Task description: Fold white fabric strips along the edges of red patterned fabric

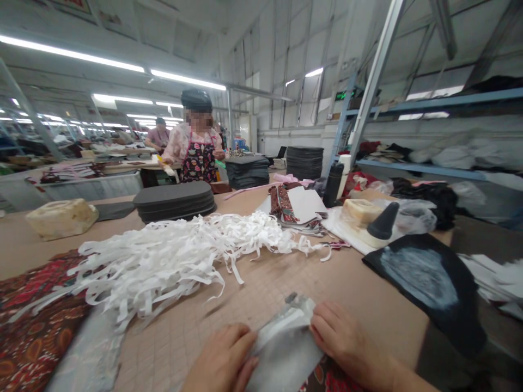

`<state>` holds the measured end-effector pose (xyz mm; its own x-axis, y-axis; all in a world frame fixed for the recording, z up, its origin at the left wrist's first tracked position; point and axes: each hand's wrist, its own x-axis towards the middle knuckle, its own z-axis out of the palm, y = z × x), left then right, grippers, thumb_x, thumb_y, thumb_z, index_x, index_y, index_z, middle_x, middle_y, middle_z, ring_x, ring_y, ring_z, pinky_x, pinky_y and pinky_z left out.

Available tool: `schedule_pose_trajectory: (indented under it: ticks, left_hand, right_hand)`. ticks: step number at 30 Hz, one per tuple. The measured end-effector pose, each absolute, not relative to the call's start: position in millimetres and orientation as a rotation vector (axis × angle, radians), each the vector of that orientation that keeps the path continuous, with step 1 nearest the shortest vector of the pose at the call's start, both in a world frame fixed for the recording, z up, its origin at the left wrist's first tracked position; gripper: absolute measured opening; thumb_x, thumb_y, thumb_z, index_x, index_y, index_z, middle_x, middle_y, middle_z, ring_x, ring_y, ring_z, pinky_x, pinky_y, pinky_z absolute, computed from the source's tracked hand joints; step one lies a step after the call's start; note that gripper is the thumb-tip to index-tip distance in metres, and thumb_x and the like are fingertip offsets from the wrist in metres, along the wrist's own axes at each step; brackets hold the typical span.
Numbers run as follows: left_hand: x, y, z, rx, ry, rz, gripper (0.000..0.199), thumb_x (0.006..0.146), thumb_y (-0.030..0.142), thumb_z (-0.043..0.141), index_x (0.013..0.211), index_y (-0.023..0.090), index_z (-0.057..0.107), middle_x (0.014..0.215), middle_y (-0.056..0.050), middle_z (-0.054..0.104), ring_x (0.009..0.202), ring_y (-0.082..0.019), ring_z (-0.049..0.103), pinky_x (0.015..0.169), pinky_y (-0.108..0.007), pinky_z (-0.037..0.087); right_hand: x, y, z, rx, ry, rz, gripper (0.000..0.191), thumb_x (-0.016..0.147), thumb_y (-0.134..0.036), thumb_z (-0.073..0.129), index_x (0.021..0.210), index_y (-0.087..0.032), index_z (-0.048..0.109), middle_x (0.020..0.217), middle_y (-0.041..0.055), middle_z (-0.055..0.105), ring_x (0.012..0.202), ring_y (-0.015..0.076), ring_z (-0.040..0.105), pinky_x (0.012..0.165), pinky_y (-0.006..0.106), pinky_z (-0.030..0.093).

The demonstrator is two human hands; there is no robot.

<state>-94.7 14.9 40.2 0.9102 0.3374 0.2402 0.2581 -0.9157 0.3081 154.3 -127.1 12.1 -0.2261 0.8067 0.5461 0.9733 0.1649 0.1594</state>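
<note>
At the far left, a red patterned cloth (pixel 36 321) lies on the tan gridded table (pixel 171 348), with a pale grey sheet (pixel 87 354) overlapping its edge. Beyond them sit a pale rough block (pixel 61 219) and a stack of dark foam soles (pixel 175 200). A big heap of white strips (pixel 171 267) spreads across the middle and looks already cut, though nothing shows what they are for. At the near edge, the left hand (pixel 223 356) has its fingers (pixel 241 340) close together and curled against a pale grey fabric piece (pixel 284 348), which lies between the hands with a small metal clip (pixel 291 298) at its top. The right hand (pixel 347 340) presses its closed fingers (pixel 322 321) on the other edge; both thumbs are hidden, so I cannot tell if either hand pinches. Further right are a black bottle (pixel 333 184), a black cone (pixel 384 220) and a chalk-marked black cloth (pixel 425 288). Past the table, a co-worker in a flowered apron (pixel 200 152) stands by dark stacks (pixel 304 162), and blue metal shelves (pixel 420 106) hold white bags under long ceiling lights (pixel 122 62)
</note>
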Motion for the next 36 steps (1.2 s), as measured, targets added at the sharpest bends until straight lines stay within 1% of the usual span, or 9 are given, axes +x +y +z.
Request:
schedule_pose_trajectory:
  ticks: [4,9,14,18,22,25,30,33,36]
  left_hand:
    - [-52,7,39,2.705,0.586,0.337,0.022,0.089,0.025,0.046,0.105,0.021,0.06,0.098,-0.005,0.063,0.091,-0.02,0.057,0.083,-0.033,0.045]
    - [-32,3,44,2.716,0.666,0.408,0.015,0.087,0.024,0.051,0.095,0.023,0.064,0.095,-0.003,0.059,0.091,-0.021,0.053,0.081,-0.035,0.04]
    - [-17,4,48,2.734,0.624,0.39,0.022,0.092,0.027,0.044,0.088,0.022,0.065,0.089,-0.003,0.06,0.087,-0.02,0.053,0.078,-0.034,0.037]
    - [-6,5,45,2.649,0.688,0.293,0.014,0.085,0.022,0.051,0.079,0.019,0.064,0.083,-0.002,0.062,0.084,-0.019,0.055,0.076,-0.031,0.037]
    - [3,9,39,2.611,0.737,0.284,0.011,0.077,0.013,0.051,0.077,0.017,0.061,0.08,-0.002,0.062,0.08,-0.017,0.056,0.072,-0.027,0.039]
    - [8,12,34,2.6,0.765,0.273,0.013,0.079,0.013,0.048,0.078,0.017,0.06,0.08,-0.002,0.063,0.079,-0.017,0.057,0.07,-0.025,0.04]
    - [2,15,32,2.609,0.768,0.22,0.015,0.08,0.016,0.05,0.089,0.017,0.062,0.084,-0.003,0.065,0.081,-0.017,0.058,0.073,-0.026,0.041]
    - [-9,15,34,2.64,0.737,0.153,0.017,0.077,0.017,0.054,0.091,0.019,0.063,0.085,-0.001,0.066,0.081,-0.017,0.06,0.073,-0.025,0.042]
    - [-18,11,40,2.712,0.723,0.098,0.016,0.078,0.014,0.049,0.084,0.018,0.063,0.085,-0.003,0.066,0.082,-0.019,0.06,0.074,-0.027,0.042]
  right_hand:
    - [155,-134,14,-1.638,-2.127,-0.678,0.022,0.089,-0.009,0.037,0.081,-0.018,0.056,0.079,0.006,0.057,0.073,0.0198,0.049,0.069,0.034,0.04]
    - [156,-130,15,-1.663,-2.141,-0.637,0.023,0.09,-0.011,0.035,0.083,-0.017,0.056,0.08,0.0065,0.057,0.076,0.0202,0.05,0.071,0.035,0.04]
    - [155,-129,17,-1.63,-2.164,-0.661,0.026,0.091,-0.009,0.032,0.084,-0.015,0.057,0.08,0.0072,0.058,0.077,0.0205,0.049,0.073,0.036,0.04]
    - [153,-129,21,-1.643,-2.181,-0.618,0.027,0.092,-0.011,0.032,0.081,-0.016,0.056,0.079,0.0067,0.057,0.075,0.0198,0.05,0.072,0.035,0.041]
    - [149,-121,22,-1.654,-2.143,-0.488,0.021,0.091,-0.01,0.037,0.087,-0.015,0.058,0.088,0.0075,0.058,0.083,0.0195,0.051,0.078,0.034,0.043]
    - [148,-110,14,-1.683,-2.08,-0.388,0.017,0.089,-0.01,0.043,0.093,-0.015,0.059,0.091,0.007,0.059,0.084,0.0184,0.052,0.079,0.031,0.045]
    - [152,-98,0,-1.826,-2.036,-0.275,0.006,0.084,-0.01,0.057,0.082,-0.015,0.059,0.084,0.0036,0.059,0.078,0.0175,0.053,0.072,0.028,0.046]
    - [152,-100,1,-1.85,-2.046,-0.238,0.005,0.082,-0.01,0.06,0.085,-0.015,0.06,0.087,0.0036,0.059,0.08,0.0178,0.053,0.074,0.028,0.046]
    - [149,-102,7,-1.865,-2.058,-0.214,0.01,0.082,-0.009,0.061,0.091,-0.013,0.061,0.091,0.0048,0.06,0.084,0.0185,0.053,0.078,0.029,0.046]
